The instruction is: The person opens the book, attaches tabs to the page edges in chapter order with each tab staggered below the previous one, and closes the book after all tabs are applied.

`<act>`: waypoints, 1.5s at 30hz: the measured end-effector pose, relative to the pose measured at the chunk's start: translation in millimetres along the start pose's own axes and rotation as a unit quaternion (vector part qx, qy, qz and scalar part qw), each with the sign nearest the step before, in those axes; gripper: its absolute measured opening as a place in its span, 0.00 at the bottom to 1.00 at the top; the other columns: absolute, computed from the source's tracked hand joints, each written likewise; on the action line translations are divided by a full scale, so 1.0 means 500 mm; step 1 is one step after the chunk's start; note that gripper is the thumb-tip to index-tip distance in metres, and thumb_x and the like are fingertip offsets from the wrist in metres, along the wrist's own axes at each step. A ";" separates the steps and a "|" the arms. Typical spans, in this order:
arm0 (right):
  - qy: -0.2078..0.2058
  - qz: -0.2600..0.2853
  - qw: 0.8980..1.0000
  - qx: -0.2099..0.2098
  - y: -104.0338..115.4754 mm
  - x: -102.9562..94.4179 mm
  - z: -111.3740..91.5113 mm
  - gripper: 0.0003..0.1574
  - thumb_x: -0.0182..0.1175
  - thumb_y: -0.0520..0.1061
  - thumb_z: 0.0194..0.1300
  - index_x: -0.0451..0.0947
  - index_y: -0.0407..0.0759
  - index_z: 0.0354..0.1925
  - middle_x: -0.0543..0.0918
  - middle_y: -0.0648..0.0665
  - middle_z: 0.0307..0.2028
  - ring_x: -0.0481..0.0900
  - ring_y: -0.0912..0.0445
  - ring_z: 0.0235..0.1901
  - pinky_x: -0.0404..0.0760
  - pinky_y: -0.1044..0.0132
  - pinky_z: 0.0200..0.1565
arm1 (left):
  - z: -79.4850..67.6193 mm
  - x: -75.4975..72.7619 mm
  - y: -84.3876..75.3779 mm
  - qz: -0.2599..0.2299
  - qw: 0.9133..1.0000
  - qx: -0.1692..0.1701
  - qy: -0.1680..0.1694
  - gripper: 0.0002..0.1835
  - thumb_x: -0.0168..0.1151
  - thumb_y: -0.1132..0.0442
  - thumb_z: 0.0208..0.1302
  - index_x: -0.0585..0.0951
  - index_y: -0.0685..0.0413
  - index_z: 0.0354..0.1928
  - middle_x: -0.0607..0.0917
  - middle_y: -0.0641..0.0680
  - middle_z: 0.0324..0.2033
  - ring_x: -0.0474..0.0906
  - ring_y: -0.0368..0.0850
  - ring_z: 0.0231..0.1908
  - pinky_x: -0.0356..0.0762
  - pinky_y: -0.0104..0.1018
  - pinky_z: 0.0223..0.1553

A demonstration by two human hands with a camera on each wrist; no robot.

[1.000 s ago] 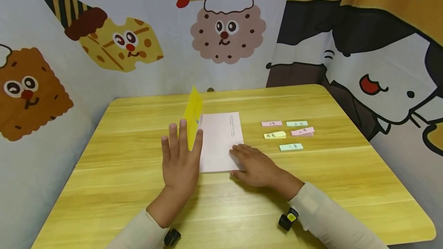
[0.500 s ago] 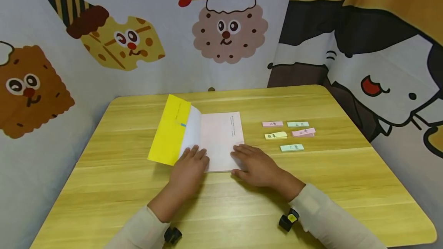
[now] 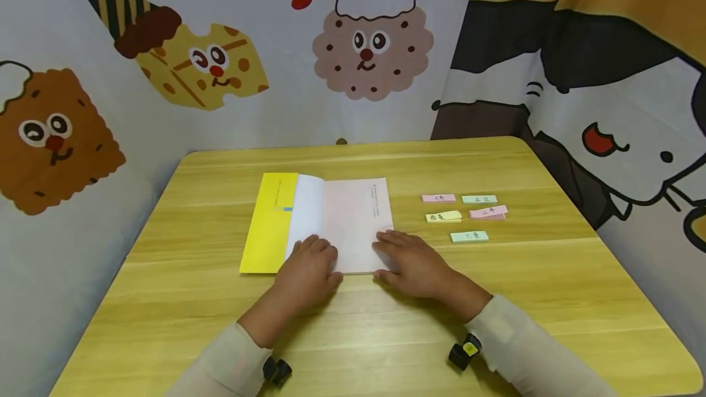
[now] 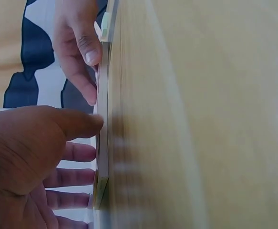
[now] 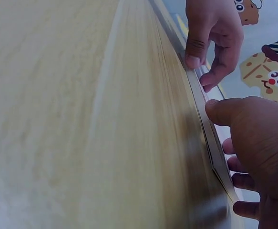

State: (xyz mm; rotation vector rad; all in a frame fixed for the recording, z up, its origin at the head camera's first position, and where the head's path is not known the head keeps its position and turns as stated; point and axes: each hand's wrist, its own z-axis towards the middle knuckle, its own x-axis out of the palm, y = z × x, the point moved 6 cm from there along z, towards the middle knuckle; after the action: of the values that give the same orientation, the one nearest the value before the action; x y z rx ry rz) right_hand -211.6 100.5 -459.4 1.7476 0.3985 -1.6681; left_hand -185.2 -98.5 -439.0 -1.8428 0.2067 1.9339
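An open book lies on the table, with a pale pink page (image 3: 355,213) on the right and a yellow cover (image 3: 266,225) folded out to the left. Between them is a curved white strip (image 3: 306,201). My left hand (image 3: 306,271) rests on the book's lower part near the fold, fingers forward and thumb at the near edge. On the lower right corner of the pink page rests my right hand (image 3: 413,265). The left wrist view shows the book's edge (image 4: 103,95) from the side, with the left thumb touching it. Neither hand grips anything.
To the right of the book lie several small handwritten paper slips: pink (image 3: 438,198), yellow (image 3: 443,217) and green (image 3: 469,237). The wooden table (image 3: 353,336) reaches back to a cartoon-printed curtain (image 3: 298,78).
The yellow cover has gone from standing upright to lying flat on the left. My left hand has come down from a raised position onto the book. The right hand stays on the page.
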 end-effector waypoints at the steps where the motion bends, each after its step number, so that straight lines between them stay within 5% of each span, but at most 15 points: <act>1: -0.001 0.000 1.000 0.001 -0.001 0.000 -0.001 0.40 0.63 0.64 0.69 0.74 0.41 0.69 0.71 0.40 0.71 0.66 0.45 0.71 0.65 0.45 0.69 | 0.001 0.002 0.000 -0.004 1.000 0.000 0.005 0.15 0.73 0.52 0.63 0.83 0.54 0.42 0.84 0.54 0.48 0.75 0.56 0.56 0.71 0.62 0.60; 14: 0.009 0.014 1.000 0.003 -0.007 -0.014 -0.007 0.37 0.66 0.64 0.68 0.79 0.45 0.66 0.75 0.42 0.69 0.69 0.46 0.70 0.65 0.45 0.68 | 0.008 0.005 -0.005 -0.015 1.000 -0.010 0.023 0.20 0.77 0.49 0.59 0.84 0.55 0.43 0.83 0.54 0.47 0.74 0.54 0.55 0.72 0.48 0.62; 20: -0.007 0.024 0.999 -0.042 0.001 -0.034 -0.001 0.23 0.66 0.57 0.70 0.86 0.45 0.54 0.81 0.41 0.62 0.75 0.44 0.65 0.69 0.45 0.66 | 0.006 0.001 -0.004 -0.017 1.000 -0.012 0.021 0.19 0.77 0.49 0.60 0.85 0.55 0.43 0.83 0.53 0.47 0.74 0.54 0.56 0.72 0.47 0.62; 27: -0.053 -0.023 0.992 -0.112 0.012 -0.056 -0.001 0.11 0.67 0.49 0.71 0.88 0.43 0.44 0.87 0.45 0.52 0.81 0.48 0.58 0.72 0.50 0.64 | 0.003 -0.001 -0.004 -0.013 1.000 -0.007 0.011 0.19 0.76 0.47 0.60 0.85 0.54 0.41 0.83 0.53 0.45 0.76 0.53 0.54 0.73 0.46 0.61; 33: -0.112 -0.057 0.983 -0.133 0.029 -0.083 0.001 0.03 0.68 0.45 0.68 0.87 0.47 0.38 0.87 0.46 0.53 0.79 0.49 0.59 0.71 0.54 0.65 | 0.001 -0.002 -0.007 -0.013 1.000 -0.004 -0.006 0.21 0.76 0.44 0.59 0.84 0.54 0.37 0.84 0.54 0.43 0.77 0.55 0.52 0.76 0.49 0.56; 45: -0.220 -0.110 0.955 -0.165 0.084 -0.127 -0.001 0.10 0.71 0.44 0.66 0.86 0.48 0.46 0.77 0.44 0.65 0.68 0.46 0.69 0.61 0.57 0.72 | 0.005 -0.007 -0.013 -0.020 0.998 -0.036 -0.054 0.18 0.70 0.45 0.66 0.82 0.52 0.34 0.83 0.53 0.36 0.80 0.54 0.43 0.79 0.49 0.45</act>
State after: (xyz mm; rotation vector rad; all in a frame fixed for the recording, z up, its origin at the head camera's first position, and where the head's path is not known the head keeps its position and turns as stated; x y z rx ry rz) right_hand -192.7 85.2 -387.2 1.0818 0.6363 -1.9543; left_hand -184.4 -92.4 -434.0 -1.7669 0.0647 2.0311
